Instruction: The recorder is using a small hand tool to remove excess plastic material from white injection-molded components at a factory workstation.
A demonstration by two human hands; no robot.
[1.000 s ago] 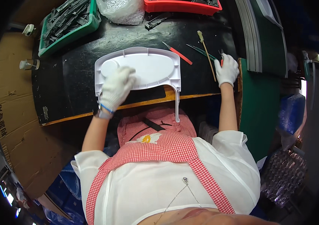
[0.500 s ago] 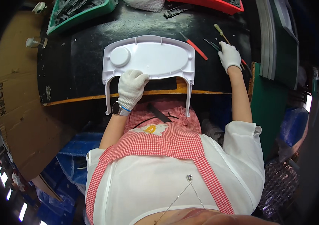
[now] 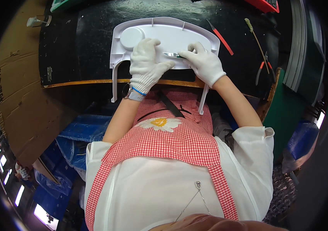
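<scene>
Lying flat on a black tabletop (image 3: 75,50): white plastic tray (image 3: 206,38) (probably light, stiff, slick; best gripped by its rim). Left hand (image 3: 146,63) pressing it, fingers spread; right hand (image 3: 204,63) pinching a thin metal blade (image 3: 170,54).

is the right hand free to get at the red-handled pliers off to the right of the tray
Probably not right now: the right hand grips a thin tool on the white tray. Nothing blocks the path to the pliers.
</scene>
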